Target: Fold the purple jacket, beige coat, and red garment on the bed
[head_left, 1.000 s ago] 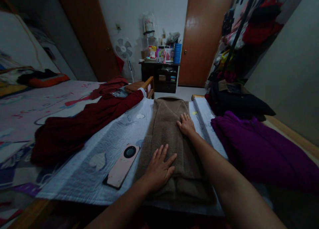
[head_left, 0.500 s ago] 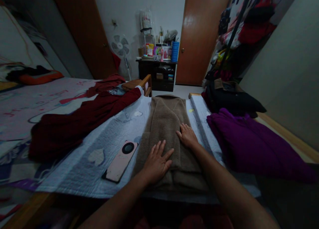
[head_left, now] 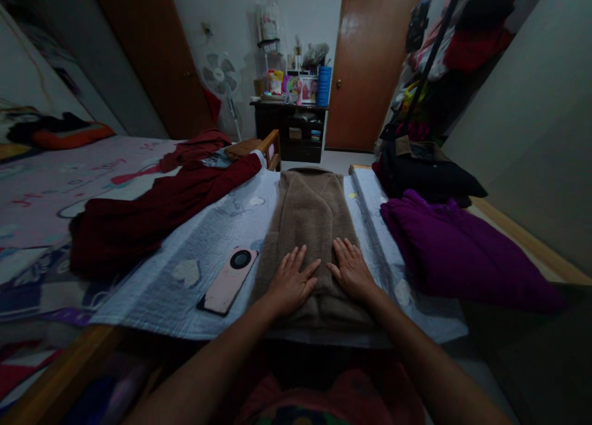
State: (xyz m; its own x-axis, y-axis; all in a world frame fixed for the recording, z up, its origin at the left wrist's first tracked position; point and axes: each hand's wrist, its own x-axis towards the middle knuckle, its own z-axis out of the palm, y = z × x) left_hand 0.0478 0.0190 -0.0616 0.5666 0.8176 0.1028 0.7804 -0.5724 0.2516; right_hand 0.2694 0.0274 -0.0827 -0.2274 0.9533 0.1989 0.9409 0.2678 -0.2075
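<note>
A brown fleecy garment (head_left: 305, 215), folded into a long strip, lies on a pale blue quilted cover (head_left: 161, 295). My left hand (head_left: 295, 280) rests flat on its near left part, fingers spread. On the near right part lies my right hand (head_left: 354, 269), palm down with fingers stretched out. Neither hand grips anything. To the left of the garment, a pink phone (head_left: 229, 282) with a round black camera ring lies face down on the cover.
Dark red cloth (head_left: 157, 215) lies at the left. A purple folded garment (head_left: 462, 252) and a black pile of clothes (head_left: 430, 172) are at the right. Beyond stand a wooden bed post (head_left: 274, 148), a fan (head_left: 221, 76) and a dark cabinet (head_left: 289, 129).
My right hand has moved nearer to me along the garment, now about level with my left hand. The view has shifted slightly, showing more of my lap.
</note>
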